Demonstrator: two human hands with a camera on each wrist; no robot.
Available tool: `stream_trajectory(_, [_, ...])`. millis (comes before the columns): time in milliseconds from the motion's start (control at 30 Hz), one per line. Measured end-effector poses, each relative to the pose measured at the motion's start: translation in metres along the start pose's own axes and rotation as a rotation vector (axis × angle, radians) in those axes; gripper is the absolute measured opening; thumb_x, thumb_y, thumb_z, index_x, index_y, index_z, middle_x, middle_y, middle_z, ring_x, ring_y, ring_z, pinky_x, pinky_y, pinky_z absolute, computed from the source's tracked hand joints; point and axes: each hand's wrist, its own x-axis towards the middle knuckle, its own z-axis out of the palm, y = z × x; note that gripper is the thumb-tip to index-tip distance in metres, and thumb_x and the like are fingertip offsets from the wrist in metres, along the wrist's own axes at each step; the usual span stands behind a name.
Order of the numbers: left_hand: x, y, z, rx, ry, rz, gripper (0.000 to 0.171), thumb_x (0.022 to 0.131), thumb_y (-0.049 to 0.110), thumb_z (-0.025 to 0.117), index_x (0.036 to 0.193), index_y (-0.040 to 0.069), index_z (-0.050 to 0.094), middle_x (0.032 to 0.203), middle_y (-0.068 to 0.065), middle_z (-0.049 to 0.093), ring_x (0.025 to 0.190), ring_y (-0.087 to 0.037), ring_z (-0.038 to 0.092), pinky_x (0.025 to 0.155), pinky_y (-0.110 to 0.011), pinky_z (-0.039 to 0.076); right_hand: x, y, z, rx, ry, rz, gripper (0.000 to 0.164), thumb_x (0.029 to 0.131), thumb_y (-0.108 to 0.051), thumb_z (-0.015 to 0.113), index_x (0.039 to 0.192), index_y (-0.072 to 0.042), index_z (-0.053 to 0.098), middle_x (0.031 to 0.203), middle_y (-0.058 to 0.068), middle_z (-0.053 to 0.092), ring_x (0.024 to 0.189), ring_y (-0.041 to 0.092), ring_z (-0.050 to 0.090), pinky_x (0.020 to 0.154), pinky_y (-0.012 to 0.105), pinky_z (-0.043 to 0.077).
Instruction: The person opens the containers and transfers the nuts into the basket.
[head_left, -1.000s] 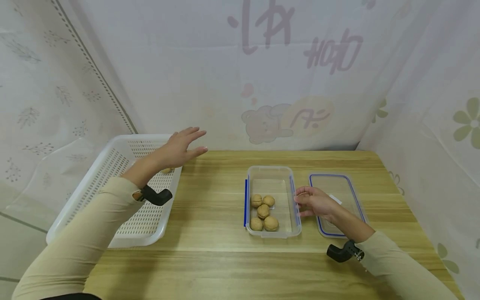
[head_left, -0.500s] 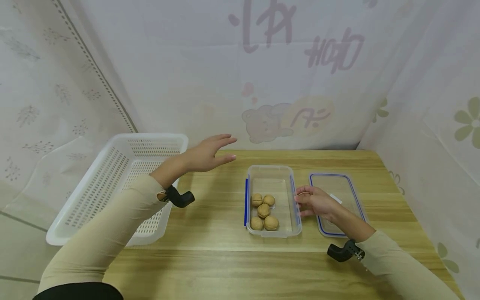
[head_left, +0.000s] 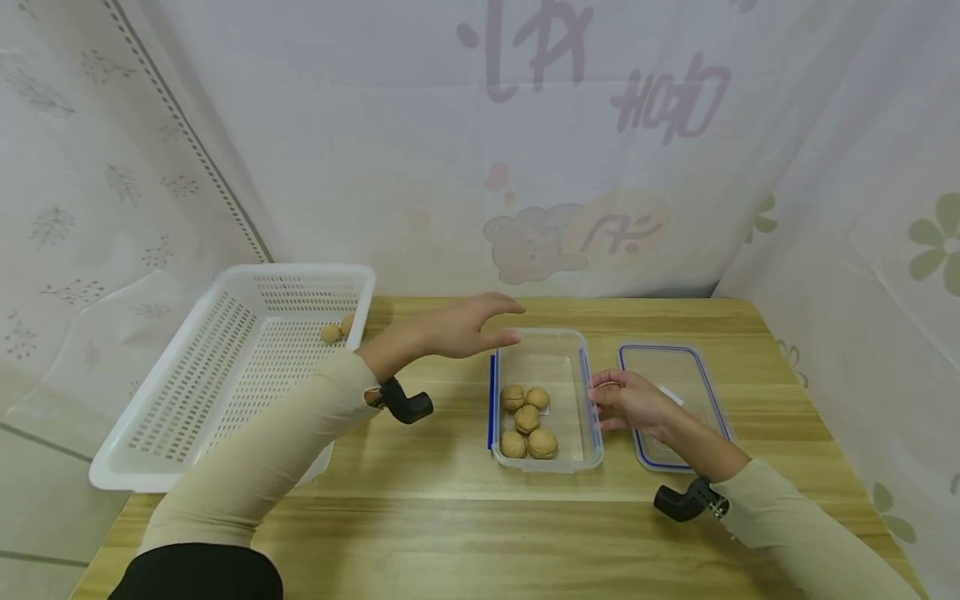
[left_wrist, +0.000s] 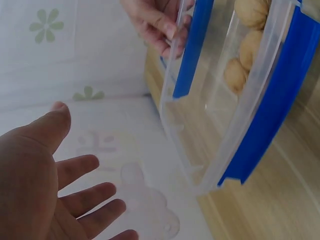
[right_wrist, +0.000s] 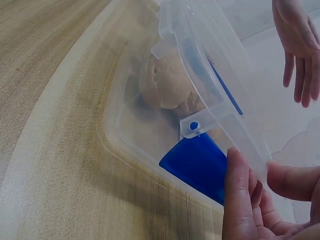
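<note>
A clear plastic food container [head_left: 564, 371] with blue side clips stands on the wooden table, several walnuts [head_left: 527, 419] lying in its left and near part. My right hand [head_left: 633, 404] holds the container's right wall; in the right wrist view its thumb and fingers [right_wrist: 237, 195] pinch the rim from both sides. Over the far left corner of the container hovers my left hand [head_left: 468, 327], nothing in it. In the left wrist view that hand [left_wrist: 60, 175] shows loosely spread fingers, apart from the container's blue clip [left_wrist: 275, 110].
A white slotted basket [head_left: 176, 346] stands at the left, with two walnuts [head_left: 332, 333] near its far right corner. The container's clear lid [head_left: 671, 367], edged in blue, lies at the right, partly behind my right hand. Printed cloth [head_left: 420, 167] hangs behind the table.
My left hand has moved right, from above the basket to the container's far left corner, uncovering the walnuts in the basket. The right hand and container stay in place.
</note>
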Motion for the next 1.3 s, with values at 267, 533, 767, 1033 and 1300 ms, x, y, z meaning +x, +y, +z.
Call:
stream_trajectory(267, [0.022,0.001,0.020,0.000,-0.050,0.064,0.058,0.107,0.036,0.055,0.153,0.004,0.043,0.159,-0.016,0.039,0.149,-0.030,0.033,0.122,-0.043,0.028,-0.001,-0.001,0.001,0.001,0.002,-0.003,0.023,0.106,-0.006,0.052,0.123,0.007,0.045,0.093,0.004,0.058,0.085,0.012,0.059,0.075,0.032,0.061])
stream_trajectory(533, [0.035,-0.002,0.036,0.020,-0.099,0.064,0.059,0.107,0.040,0.053,0.155,0.006,0.042,0.160,-0.014,0.038,0.149,-0.029,0.033,0.122,-0.041,0.028,-0.001,-0.002,0.002,0.007,-0.003,-0.002,0.020,0.106,-0.006,0.051,0.122,0.006,0.046,0.093,0.004,0.058,0.084,0.012,0.059,0.075,0.032,0.061])
stream_trajectory(767, [0.043,0.000,0.049,0.046,-0.130,0.077,0.057,0.106,0.037,0.056,0.151,0.004,0.047,0.156,-0.013,0.044,0.147,-0.028,0.037,0.121,-0.039,0.030,0.000,0.000,0.001,0.011,-0.008,-0.007,0.018,0.105,-0.006,0.052,0.120,0.004,0.047,0.092,0.003,0.058,0.084,0.012,0.060,0.076,0.032,0.061])
stream_trajectory(1033, [0.055,0.005,0.059,0.125,-0.199,0.082,0.049,0.100,0.019,0.068,0.145,0.004,0.056,0.151,-0.014,0.050,0.143,-0.028,0.042,0.119,-0.038,0.032,0.000,0.000,0.001,0.003,0.005,0.002,0.020,0.106,-0.007,0.052,0.121,0.004,0.047,0.092,0.003,0.058,0.084,0.012,0.060,0.075,0.032,0.061])
stream_trajectory(1300, [0.066,0.008,0.063,0.088,-0.349,0.032,0.044,0.099,0.007,0.066,0.142,0.006,0.058,0.148,-0.011,0.053,0.136,-0.032,0.050,0.112,-0.036,0.042,0.001,0.000,0.000,-0.003,0.005,0.003,0.018,0.106,-0.007,0.052,0.120,0.003,0.048,0.093,0.003,0.058,0.085,0.013,0.059,0.076,0.033,0.061])
